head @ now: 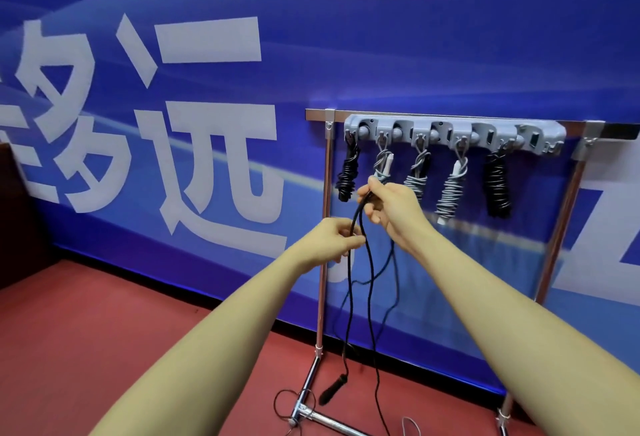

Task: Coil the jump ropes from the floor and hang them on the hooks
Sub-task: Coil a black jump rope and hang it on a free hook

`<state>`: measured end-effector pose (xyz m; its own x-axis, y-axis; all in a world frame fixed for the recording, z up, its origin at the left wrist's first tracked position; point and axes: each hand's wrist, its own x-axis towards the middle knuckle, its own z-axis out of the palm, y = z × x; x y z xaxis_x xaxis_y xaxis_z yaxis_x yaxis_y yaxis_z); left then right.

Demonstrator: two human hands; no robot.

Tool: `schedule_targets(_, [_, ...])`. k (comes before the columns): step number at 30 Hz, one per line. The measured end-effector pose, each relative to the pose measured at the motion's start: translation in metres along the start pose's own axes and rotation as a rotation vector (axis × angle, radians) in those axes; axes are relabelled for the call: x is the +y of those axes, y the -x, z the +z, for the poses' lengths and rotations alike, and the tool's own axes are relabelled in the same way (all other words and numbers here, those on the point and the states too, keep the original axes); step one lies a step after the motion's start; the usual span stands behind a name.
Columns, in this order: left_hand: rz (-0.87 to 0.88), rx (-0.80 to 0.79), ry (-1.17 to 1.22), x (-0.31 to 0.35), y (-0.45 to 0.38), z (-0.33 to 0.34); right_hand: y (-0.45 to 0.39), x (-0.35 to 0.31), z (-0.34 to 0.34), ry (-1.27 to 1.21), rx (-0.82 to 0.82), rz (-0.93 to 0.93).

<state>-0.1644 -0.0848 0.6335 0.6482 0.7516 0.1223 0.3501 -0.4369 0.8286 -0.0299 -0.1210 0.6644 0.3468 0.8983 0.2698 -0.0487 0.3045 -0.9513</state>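
Jump rope, black (350, 283): one item, uncoiled, in your hands in front of the left post of the rack (322, 297). Your right hand (388, 207) grips the gathered strands at the top, fingers curled round them. Your left hand (337, 238) pinches one strand just below, fingers bent.

Loose length: several strands hang from your hands toward the floor (104, 331). One handle (331, 391) dangles low, near the left foot of the rack.

Hook bar, grey (453, 134), along the rack's top rail: five coiled ropes (450, 186) hang there, two black at the ends and three grey between. I cannot tell whether any hook is free.

Risks:
- Hanging strands cross each other; winding them as they lie probably builds in a tangle.
- The low handle may catch on the rack's foot as you draw the rope up.
- A thin loop (294, 404) lies at that foot and could snag.
- Your hands work close to the hung grey coils; a swing could knock one off.
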Motion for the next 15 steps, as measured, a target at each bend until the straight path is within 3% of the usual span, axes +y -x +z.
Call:
schedule_targets(2, [0.031,0.071,-0.011,0.002,-0.003,-0.001,0.001,-0.001,-0.002,-0.082,0.032,0.004])
schedule_targets(6, [0.068,0.024,0.0,0.009,-0.008,-0.001,0.003,0.001,-0.013,-0.19,0.068,0.034])
schedule_targets(10, [0.084,0.107,0.012,0.011,-0.015,0.004,0.004,0.006,-0.025,-0.244,0.085,0.041])
schedule_targets(13, [0.076,0.161,0.001,0.014,-0.019,0.004,0.004,0.013,-0.035,-0.144,0.066,0.057])
schedule_targets(15, [0.066,0.236,0.04,0.018,-0.022,0.002,0.01,0.021,-0.04,0.099,0.016,0.1])
